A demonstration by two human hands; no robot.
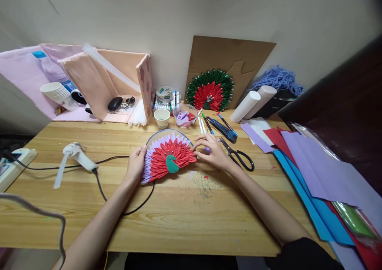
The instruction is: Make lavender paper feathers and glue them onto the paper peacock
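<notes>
paper peacock between left hand, right hand

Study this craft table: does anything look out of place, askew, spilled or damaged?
Small oddities only: a stack of paper cups lies tipped on its side at the far left, and coloured flecks and scraps dot the table near the paper peacock.

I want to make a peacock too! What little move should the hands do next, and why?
Probably the right hand should press a lavender petal onto the right edge of the paper peacock. The lavender ring covers the left and top, but red petals end bare at the right. The left hand steadies the other edge, and the glue gun lies apart.
</notes>
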